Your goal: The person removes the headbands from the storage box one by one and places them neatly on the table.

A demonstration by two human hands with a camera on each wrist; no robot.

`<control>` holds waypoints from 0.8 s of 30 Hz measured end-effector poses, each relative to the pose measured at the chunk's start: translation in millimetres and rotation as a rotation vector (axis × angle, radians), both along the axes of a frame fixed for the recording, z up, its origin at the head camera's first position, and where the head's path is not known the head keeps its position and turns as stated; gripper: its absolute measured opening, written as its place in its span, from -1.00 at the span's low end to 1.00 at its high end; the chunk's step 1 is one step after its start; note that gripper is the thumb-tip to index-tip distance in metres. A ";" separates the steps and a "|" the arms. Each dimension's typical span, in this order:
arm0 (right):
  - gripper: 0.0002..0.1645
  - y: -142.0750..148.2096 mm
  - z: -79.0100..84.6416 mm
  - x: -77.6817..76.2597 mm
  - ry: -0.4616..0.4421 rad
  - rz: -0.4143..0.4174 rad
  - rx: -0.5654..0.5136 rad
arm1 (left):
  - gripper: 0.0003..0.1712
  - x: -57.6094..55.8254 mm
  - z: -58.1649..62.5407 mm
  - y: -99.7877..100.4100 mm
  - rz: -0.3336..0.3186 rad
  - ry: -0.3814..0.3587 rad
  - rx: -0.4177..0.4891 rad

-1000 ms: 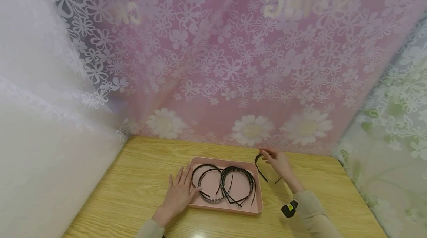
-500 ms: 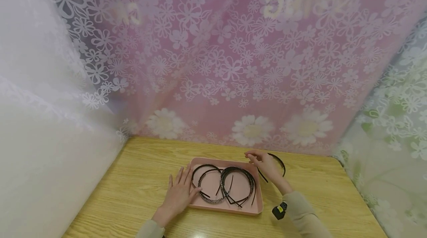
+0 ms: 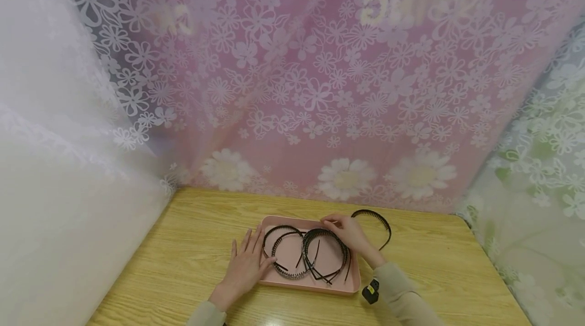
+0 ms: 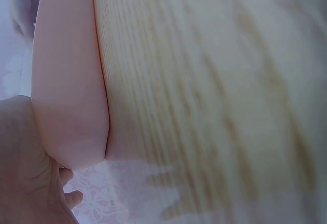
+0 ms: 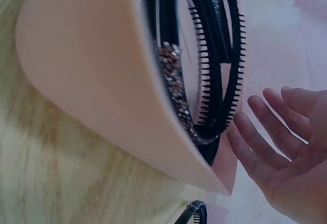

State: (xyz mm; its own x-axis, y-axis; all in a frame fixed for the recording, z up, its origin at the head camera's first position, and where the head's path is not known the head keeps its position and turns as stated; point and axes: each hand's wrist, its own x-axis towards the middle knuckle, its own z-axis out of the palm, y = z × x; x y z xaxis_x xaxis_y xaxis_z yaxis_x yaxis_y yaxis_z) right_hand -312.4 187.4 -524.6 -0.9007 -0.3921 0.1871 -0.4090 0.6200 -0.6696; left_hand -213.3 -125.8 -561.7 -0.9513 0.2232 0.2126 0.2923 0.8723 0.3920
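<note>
A shallow pink tray (image 3: 311, 288) stands on the wooden table with several black toothed headbands (image 3: 346, 252) in it, some with glittery trim. My left hand (image 3: 244, 270) rests along the tray's left side, fingers spread and straight. In the left wrist view its palm lies against the tray's outer wall (image 4: 71, 81). Over the back right corner reaches my right hand (image 3: 349, 237). Its fingers (image 5: 258, 147) are loosely extended beside the headbands in the right wrist view, with nothing between them. Another black headband (image 3: 388, 229) lies on the table right of the tray, partly behind the right forearm.
Wood-grain tabletop (image 3: 439, 260) surrounds the tray. A pink flowered curtain (image 3: 292, 173) hangs along the table's back edge, with pale sheets (image 3: 539, 189) at the sides. A small black device (image 3: 371, 293) is strapped at the right wrist.
One second ago my right hand held a headband right of the tray. It has let it go onto the table and moved left over the tray's back corner. The left hand stays put.
</note>
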 end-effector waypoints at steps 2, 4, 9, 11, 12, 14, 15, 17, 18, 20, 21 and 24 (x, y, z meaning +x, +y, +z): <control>-0.72 -2.6 -1.6 0.4 0.009 0.016 0.012 | -0.07 0.0 -1.2 0.1 -0.002 0.010 0.001; -0.73 -5.0 -3.0 0.7 0.018 0.028 0.032 | -0.08 -0.1 -1.9 0.1 -0.003 0.021 0.005; -0.72 -9.6 -5.8 1.6 0.053 0.019 0.120 | -0.08 -0.5 -1.9 0.2 0.006 0.012 -0.008; -0.71 -10.5 -6.3 2.4 0.055 0.012 0.139 | -0.08 -0.8 -1.1 0.3 0.008 0.001 -0.017; -0.70 -10.9 -6.4 3.0 0.054 0.011 0.144 | -0.08 -1.1 -0.9 0.3 0.010 -0.005 -0.021; -0.69 -11.3 -6.3 4.1 0.049 0.009 0.145 | -0.08 -1.1 0.3 0.3 0.010 -0.007 -0.025; -0.69 -11.4 -6.2 4.3 0.046 0.010 0.145 | -0.08 -1.3 0.4 0.3 0.010 -0.009 -0.023; -0.70 -11.2 -6.0 4.7 0.050 0.017 0.149 | -0.08 -1.4 0.1 0.1 0.010 -0.005 -0.020; -0.70 -11.1 -6.0 4.7 0.056 0.020 0.151 | -0.08 -1.2 -0.1 0.2 0.009 0.000 -0.016; -0.72 -10.6 -6.5 4.3 0.063 0.034 0.155 | -0.08 -1.0 -0.8 0.2 0.005 0.010 -0.009; -0.73 -10.2 -6.8 4.1 0.066 0.043 0.158 | -0.08 -0.6 -1.1 0.3 0.003 0.014 -0.004; -0.75 -8.8 -7.9 4.5 0.067 0.066 0.155 | -0.08 0.4 -0.9 0.3 -0.003 0.021 0.009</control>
